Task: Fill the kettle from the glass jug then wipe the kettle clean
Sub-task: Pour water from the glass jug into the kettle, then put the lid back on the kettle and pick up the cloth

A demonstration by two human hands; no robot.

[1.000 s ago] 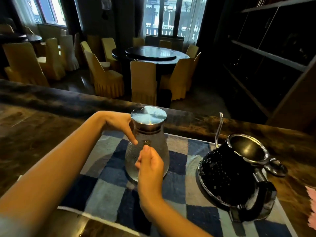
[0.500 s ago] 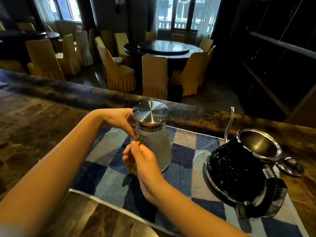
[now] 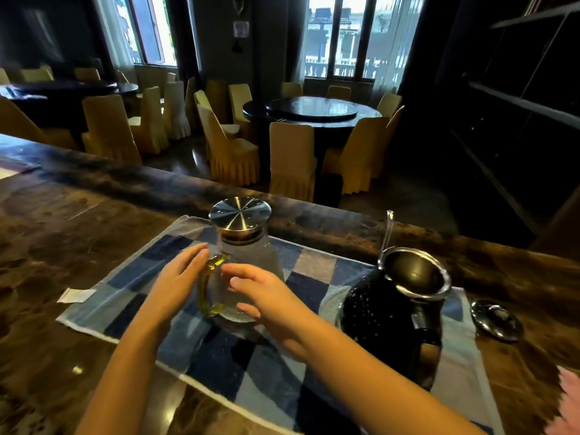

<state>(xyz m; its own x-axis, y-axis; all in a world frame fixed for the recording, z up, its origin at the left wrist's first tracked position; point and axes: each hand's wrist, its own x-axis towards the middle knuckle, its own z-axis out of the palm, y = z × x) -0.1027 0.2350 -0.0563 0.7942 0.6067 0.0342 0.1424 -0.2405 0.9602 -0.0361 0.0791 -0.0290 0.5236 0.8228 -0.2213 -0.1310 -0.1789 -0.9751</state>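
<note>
Head view, and we're at the very start of the fill. The glass jug (image 3: 248, 262) stands upright in the middle of the checked towel (image 3: 276, 381), its steel cap (image 3: 240, 213) on top. Nothing is poured yet, by the look of it.

The left hand (image 3: 177, 285) lies flat-fingered just beside the yellow-green handle (image 3: 207, 287). Whether it touches, I cannot tell. The right hand (image 3: 263, 298) hovers in front of the jug's belly, fingers loose and spread, holding nothing. So both hands are slack, neither wrapped round anything.

The kettle (image 3: 376, 312) waits just to the right on the same towel, mouth open, with its kettle lid (image 3: 496, 320) lying apart on the counter (image 3: 62, 240).

Next move, I'd say: curl a hand through that handle, lift, and tip toward the open mouth. The cap may need attention first.

As for materials, the jug is frosted-looking glass, wide at the base and narrow at the neck, under a brushed metal disc. The kettle is black speckled enamel with a shiny steel rim and a thin gooseneck spout (image 3: 388, 230). The towel is soft blue-and-white terry, and the counter is glossy brown marble. A pink cloth (image 3: 569, 400) peeks in at the right edge, likely for the wipe.
</note>
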